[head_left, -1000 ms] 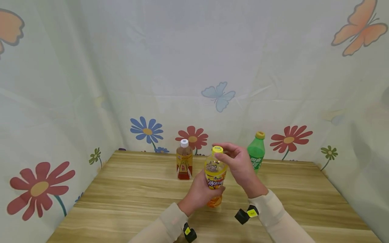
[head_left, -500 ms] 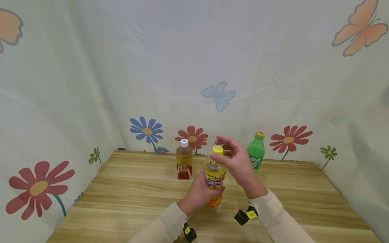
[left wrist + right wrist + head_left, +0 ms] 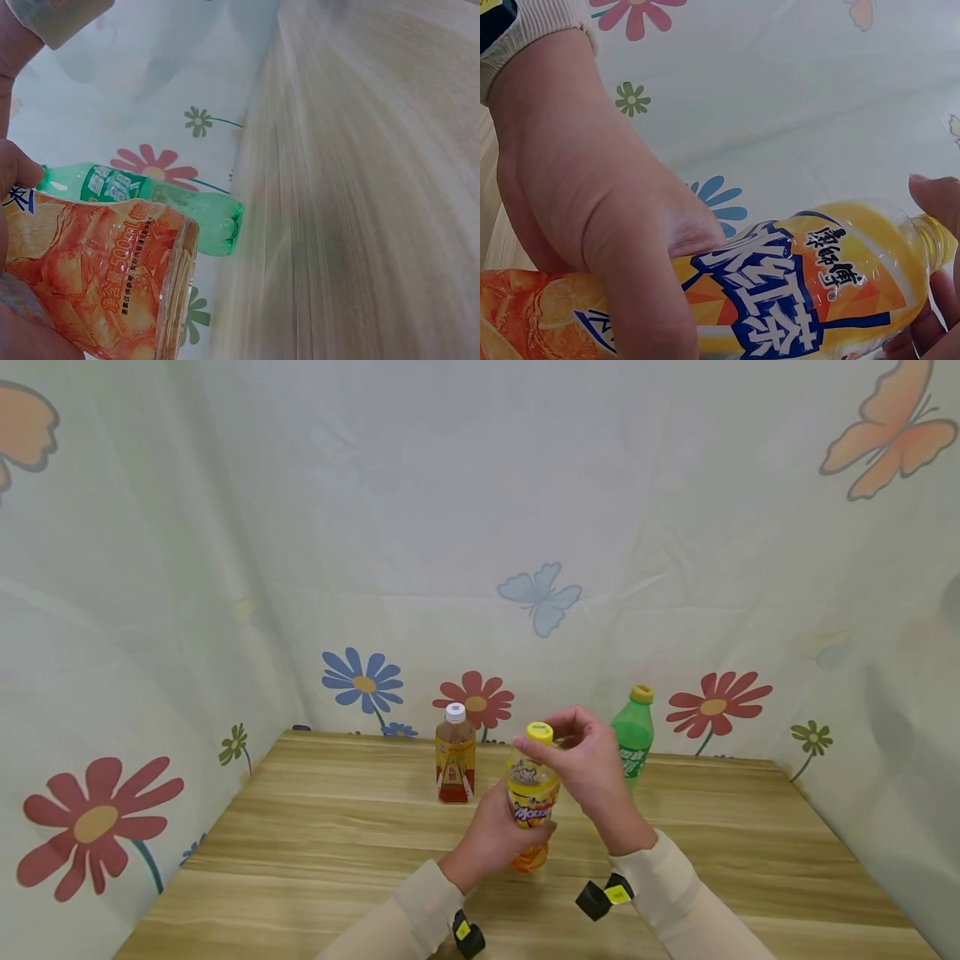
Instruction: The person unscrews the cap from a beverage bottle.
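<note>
An iced tea bottle with a yellow and orange label stands upright in the air in front of me. Its base shows above the wooden tabletop in the left wrist view. My left hand grips it round the middle. At the top, my right hand pinches the yellow cap, thumb on the near side and fingers behind. The right wrist view shows the label close up, with the right thumb at the bottle's neck. The right palm is partly hidden.
On the wooden table, a brown drink bottle with a white cap stands behind to the left. A green soda bottle stands behind my right hand. A flowered cloth surrounds the table's back and sides.
My right fingers spread away from the cap half a second ago and have closed in on it again. My left hand and the bottle have barely moved.
</note>
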Demonstrator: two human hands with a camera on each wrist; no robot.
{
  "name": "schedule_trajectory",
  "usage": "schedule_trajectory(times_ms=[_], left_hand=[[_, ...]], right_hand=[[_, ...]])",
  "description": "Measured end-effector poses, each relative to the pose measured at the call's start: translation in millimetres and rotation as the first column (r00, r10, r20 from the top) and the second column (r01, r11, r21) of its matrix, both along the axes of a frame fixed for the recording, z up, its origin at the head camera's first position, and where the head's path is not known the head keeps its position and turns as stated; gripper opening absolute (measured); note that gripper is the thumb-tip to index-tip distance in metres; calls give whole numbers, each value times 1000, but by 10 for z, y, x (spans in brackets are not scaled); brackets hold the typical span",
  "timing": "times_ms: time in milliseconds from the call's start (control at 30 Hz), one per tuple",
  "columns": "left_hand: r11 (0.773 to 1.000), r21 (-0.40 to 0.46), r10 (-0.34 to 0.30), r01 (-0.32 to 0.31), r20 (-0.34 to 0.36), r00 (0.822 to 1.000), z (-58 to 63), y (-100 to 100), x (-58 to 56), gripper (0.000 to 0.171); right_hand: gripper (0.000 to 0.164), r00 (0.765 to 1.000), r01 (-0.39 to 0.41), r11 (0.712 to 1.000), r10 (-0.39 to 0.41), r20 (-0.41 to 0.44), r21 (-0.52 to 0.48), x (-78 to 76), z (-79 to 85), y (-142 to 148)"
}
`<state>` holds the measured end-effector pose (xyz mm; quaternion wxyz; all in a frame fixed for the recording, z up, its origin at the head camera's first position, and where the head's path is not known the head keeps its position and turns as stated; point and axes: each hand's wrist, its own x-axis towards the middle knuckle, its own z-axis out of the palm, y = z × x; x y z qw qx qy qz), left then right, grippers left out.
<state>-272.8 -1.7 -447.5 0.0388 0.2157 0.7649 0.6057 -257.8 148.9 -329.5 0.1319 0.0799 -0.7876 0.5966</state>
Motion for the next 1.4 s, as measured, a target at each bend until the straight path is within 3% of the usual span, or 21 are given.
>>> schedule_trajectory(times_ms=[667, 1133, 1400], left_hand=[[1000, 14, 1, -1, 2, 1000, -4, 4, -4, 61], [1000, 17, 3, -3, 5, 1000, 22, 7, 1, 60], [1000, 20, -2, 2, 0, 1000, 33, 5, 7, 62]], right_hand=[[33, 1000, -27, 998, 27, 6, -55, 18, 18, 5], [33, 983, -182, 972, 180, -32, -150, -37, -42, 59], [33, 972, -235, 961, 229, -56, -146, -48, -52, 75]])
